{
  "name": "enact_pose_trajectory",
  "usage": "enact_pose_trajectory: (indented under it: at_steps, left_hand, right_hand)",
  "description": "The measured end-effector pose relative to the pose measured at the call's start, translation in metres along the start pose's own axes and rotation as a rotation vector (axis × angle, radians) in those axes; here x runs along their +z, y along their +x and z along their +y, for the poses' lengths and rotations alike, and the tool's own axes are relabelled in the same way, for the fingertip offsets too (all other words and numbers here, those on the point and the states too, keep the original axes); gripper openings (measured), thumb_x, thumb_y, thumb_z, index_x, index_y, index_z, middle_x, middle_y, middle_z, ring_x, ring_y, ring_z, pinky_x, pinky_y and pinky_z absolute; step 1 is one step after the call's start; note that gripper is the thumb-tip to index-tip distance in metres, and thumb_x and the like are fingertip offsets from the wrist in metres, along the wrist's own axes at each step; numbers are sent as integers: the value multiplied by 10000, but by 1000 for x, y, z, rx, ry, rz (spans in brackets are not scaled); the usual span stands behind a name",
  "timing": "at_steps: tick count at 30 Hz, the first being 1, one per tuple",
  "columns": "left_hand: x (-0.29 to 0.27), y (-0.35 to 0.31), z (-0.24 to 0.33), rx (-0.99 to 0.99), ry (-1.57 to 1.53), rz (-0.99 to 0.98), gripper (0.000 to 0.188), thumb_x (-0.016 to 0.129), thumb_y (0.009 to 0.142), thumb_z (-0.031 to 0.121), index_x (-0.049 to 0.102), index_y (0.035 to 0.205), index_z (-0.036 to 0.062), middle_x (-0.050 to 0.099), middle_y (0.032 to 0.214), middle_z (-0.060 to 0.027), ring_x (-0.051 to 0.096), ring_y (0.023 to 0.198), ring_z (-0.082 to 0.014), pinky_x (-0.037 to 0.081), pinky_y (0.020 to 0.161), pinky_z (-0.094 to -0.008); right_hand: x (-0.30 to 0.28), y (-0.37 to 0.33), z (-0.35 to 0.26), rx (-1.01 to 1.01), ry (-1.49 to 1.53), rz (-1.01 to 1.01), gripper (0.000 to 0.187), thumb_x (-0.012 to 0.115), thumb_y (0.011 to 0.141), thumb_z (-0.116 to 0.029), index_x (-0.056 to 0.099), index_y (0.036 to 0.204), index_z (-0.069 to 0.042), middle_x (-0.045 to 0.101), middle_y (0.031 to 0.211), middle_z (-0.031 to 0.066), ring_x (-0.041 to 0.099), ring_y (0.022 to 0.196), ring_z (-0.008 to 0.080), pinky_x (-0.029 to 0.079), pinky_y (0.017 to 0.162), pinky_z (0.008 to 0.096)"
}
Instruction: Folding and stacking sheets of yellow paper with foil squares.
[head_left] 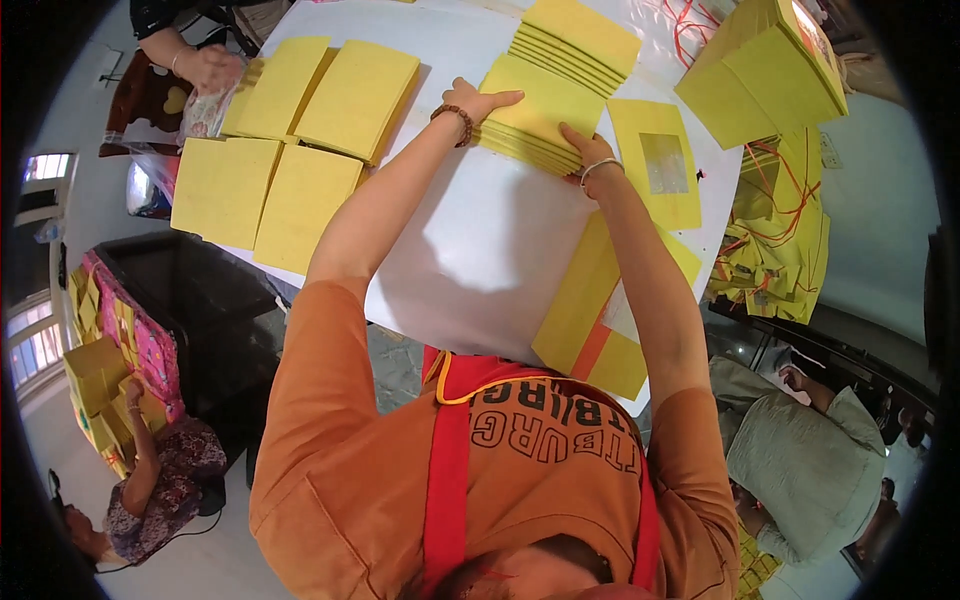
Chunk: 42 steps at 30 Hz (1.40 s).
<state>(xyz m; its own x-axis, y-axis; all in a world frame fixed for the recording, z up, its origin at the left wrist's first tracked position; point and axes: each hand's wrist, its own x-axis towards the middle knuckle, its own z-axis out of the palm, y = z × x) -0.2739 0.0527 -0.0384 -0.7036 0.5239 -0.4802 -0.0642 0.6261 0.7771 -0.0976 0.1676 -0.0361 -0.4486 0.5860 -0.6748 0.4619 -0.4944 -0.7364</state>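
A fanned stack of flat yellow paper pieces lies on the white table. My left hand grips its left side, with the thumb stretched over the top piece. At the near right corner, my right hand closes on the same stack, thumb on top and the other fingers mostly hidden. Touching its far edge is a second fanned yellow stack. Right of my right hand lies a flat yellow piece with a clear window. Beneath my right forearm is a long yellow piece with an orange band.
Several thick yellow stacks stand at the table's left. A tall yellow block is at the far right, above yellow bundles with red ties. Across the table, another person's hand is near clear plastic. Two people sit lower left and lower right.
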Motion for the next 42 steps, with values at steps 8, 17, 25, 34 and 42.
enact_pose_trajectory:
  at_steps: [8,17,25,34,42]
  left_hand:
    - [11,-8,5,37,-348,-121,1022,793,624,373,212,1282,-150,500,1131,-268,612,902,-261,535,667,-339]
    - [9,32,6,238,111,-28,1007,768,568,505,320,1308,-12,481,1218,-229,522,1082,-303,434,912,-370]
    - [4,16,28,393,168,172,938,696,606,603,392,1275,20,478,1212,-231,483,1118,-311,398,932,-398]
    - [27,-61,49,813,112,347,445,619,755,384,566,1131,152,565,1103,-87,526,1027,-282,413,844,-392]
    - [103,-202,4,1226,240,-229,214,633,725,105,613,931,48,593,936,-123,552,903,-296,441,774,-385]
  right_hand:
    - [-6,-8,-4,8,51,-20,523,735,729,-283,474,1121,-59,586,993,94,600,813,217,500,562,345]
    - [2,-21,-23,-144,266,187,575,716,732,-120,398,1194,8,537,1103,143,584,921,255,525,688,386]
    - [-85,-283,-17,-986,411,-673,402,600,859,-207,468,1233,-140,569,737,15,525,608,136,381,579,270]
    - [-80,-370,-34,-1446,189,-1296,172,577,835,-364,533,713,-251,599,815,5,502,592,116,297,529,264]
    - [-122,-353,26,-1443,34,-1210,211,594,850,-335,596,875,-125,619,794,29,582,673,190,374,530,311]
